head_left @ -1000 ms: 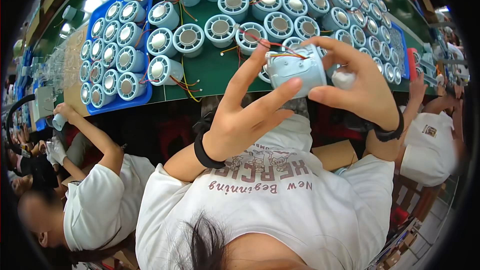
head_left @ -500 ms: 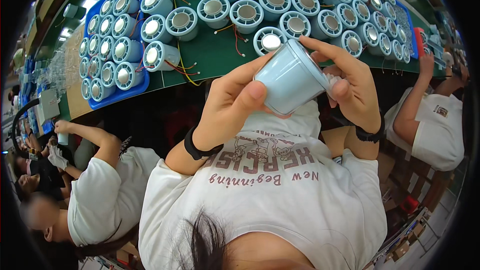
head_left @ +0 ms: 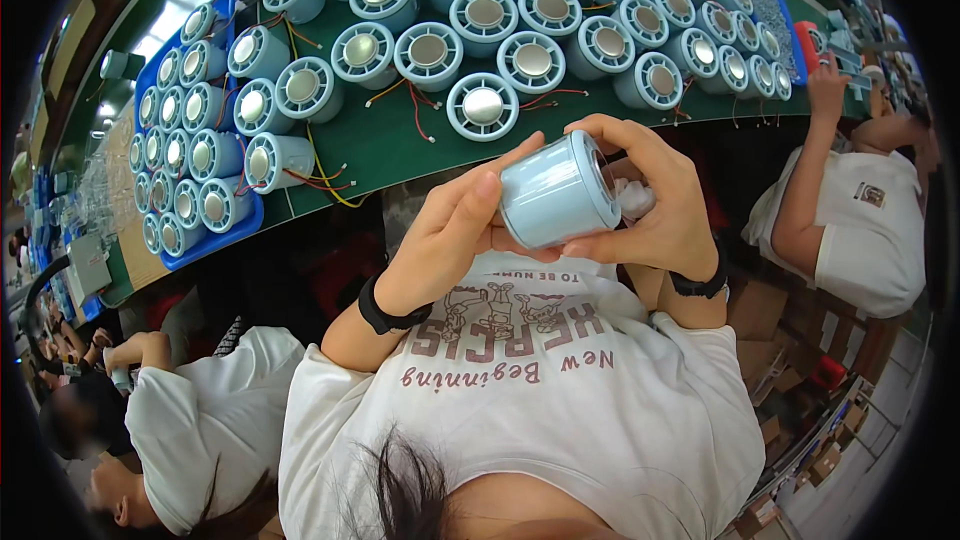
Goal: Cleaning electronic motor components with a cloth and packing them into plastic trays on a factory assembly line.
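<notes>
I see left hand (head_left: pixel 450 240) and right hand (head_left: pixel 655 205) both curled shut around pale blue cylinder (head_left: pixel 555 190), held near chest | far-left blue tray (head_left: pixel 215 240) holds matching cylinders (head_left: pixel 205 140) | more on green table (head_left: pixel 390 140)

Approx. 50+ pale-blue cylindrical fan housings (head_left: pixel 483 107) on bench and blue tray (head_left: pixel 222 232), 1 more held (head_left: pixel 556 191), 2 hands, 2 co-workers.

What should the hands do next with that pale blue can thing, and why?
Probably set it down on the green table beside the other fan housings. Both the left hand and right hand grip the pale blue housing in the air, on its side, above the lap; the rest stand in rows.
</notes>
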`<state>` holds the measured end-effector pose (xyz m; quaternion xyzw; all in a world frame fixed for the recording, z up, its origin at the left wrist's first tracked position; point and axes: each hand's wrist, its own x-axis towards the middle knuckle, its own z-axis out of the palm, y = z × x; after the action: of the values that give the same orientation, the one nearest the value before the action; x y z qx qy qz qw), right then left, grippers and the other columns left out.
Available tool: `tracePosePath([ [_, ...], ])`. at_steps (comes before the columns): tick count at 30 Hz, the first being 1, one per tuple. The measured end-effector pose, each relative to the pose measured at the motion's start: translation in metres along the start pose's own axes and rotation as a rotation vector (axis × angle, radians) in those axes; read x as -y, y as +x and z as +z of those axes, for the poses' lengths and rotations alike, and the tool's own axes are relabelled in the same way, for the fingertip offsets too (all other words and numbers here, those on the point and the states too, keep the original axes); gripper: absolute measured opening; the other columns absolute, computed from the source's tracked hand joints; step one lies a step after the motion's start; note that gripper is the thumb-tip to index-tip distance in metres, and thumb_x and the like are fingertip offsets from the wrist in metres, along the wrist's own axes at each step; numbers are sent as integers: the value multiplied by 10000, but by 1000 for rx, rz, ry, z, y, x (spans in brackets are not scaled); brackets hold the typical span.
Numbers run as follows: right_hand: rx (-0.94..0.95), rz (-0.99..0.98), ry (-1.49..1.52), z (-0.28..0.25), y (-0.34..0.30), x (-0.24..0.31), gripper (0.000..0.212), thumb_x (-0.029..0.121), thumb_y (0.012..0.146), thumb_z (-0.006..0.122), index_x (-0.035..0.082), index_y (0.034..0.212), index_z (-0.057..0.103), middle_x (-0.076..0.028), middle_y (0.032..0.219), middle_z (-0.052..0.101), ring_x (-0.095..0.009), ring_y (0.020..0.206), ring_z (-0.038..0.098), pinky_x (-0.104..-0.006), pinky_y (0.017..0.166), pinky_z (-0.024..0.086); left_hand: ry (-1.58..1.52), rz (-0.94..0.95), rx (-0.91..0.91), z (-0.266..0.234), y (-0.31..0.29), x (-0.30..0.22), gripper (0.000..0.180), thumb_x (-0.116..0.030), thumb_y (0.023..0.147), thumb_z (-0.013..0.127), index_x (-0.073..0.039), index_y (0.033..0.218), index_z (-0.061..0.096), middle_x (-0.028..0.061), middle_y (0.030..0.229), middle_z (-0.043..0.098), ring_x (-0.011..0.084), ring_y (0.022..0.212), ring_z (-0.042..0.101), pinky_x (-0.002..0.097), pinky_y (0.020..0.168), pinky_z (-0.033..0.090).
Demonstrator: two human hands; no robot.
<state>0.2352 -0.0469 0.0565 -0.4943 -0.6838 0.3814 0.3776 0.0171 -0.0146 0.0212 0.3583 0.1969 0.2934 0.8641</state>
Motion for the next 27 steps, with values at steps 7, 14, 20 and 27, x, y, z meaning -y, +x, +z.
tracePosePath([
  [7, -395, 142, -488, 5, -11, -28, 652, 182, 643, 856, 26, 1199, 554, -113, 1064, 600, -230, 902, 634, -308, 750, 524, 262, -172, -166, -16, 16, 27, 536, -302, 1027, 389, 57, 1418, 314, 206, 1385, 423, 269, 1083, 602, 352, 916, 507],
  [14, -605, 281, -662, 39, 4, -46, 613, 202, 693, 830, 21, 1201, 538, -142, 1031, 586, -295, 877, 625, -351, 714, 525, 183, -54, -251, -20, 23, 26, 452, -181, 1023, 393, 40, 1413, 334, 163, 1444, 366, 287, 1079, 606, 362, 910, 514],
  [20, -645, 261, -682, 50, 12, -50, 620, 230, 717, 816, 27, 1220, 515, -132, 990, 574, -299, 855, 619, -354, 645, 527, 131, -50, -278, -22, 19, 22, 459, -152, 1006, 443, 66, 1394, 329, 158, 1386, 410, 259, 1071, 610, 356, 903, 518],
  [27, -659, 200, -715, 56, 13, -62, 699, 245, 718, 818, 34, 1287, 470, -130, 1001, 575, -292, 860, 626, -349, 647, 530, 207, -33, -328, -22, 9, 20, 394, -132, 1010, 398, 43, 1362, 396, 141, 1423, 402, 279, 1087, 605, 365, 911, 513],
])
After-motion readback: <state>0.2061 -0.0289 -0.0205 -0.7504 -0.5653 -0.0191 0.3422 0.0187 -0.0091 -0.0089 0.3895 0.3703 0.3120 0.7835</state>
